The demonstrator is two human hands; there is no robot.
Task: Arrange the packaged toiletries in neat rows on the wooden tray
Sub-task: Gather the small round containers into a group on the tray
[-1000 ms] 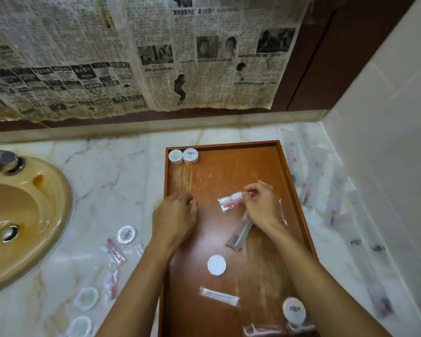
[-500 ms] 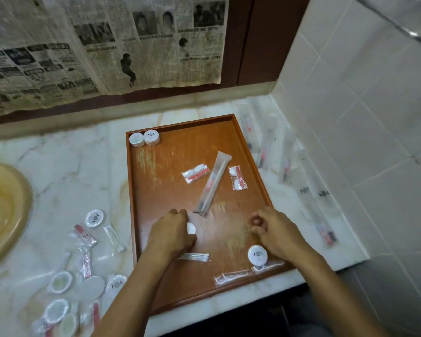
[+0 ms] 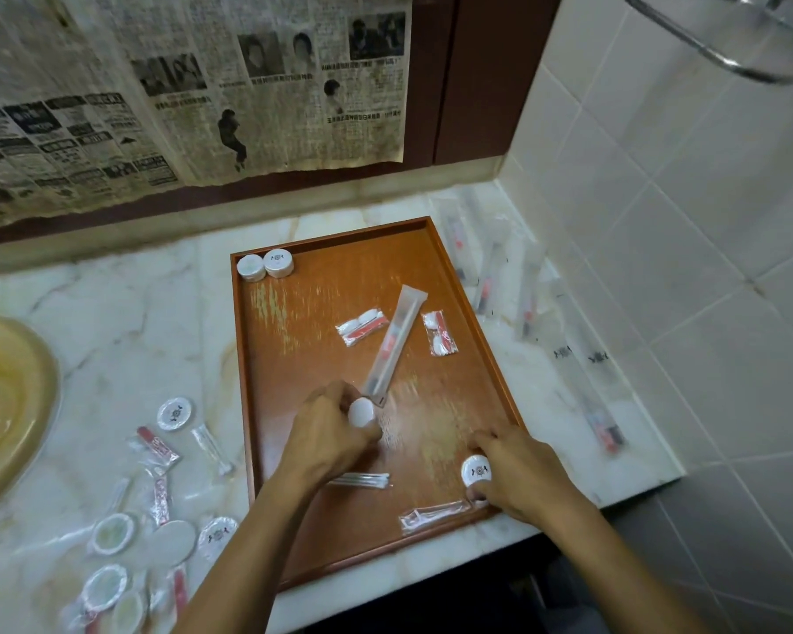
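Head view. Wooden tray (image 3: 472,340) on marble counter (image 3: 133,322) held two round white tubs (image 3: 265,264) in its far-left corner, two small sachets (image 3: 361,326), one long toothbrush packet (image 3: 393,345). Left hand (image 3: 328,439) curled, pinching a plain white disc (image 3: 361,411). Right hand (image 3: 520,473) curled round a printed round tub (image 3: 476,471) at the tray's near-right corner.

I see a yellowish sink (image 3: 5,404) at the left of the marble counter (image 3: 124,322), old newspaper (image 3: 193,84) taped above it, white wall tiles (image 3: 687,221) and a metal rack (image 3: 724,43) at right.
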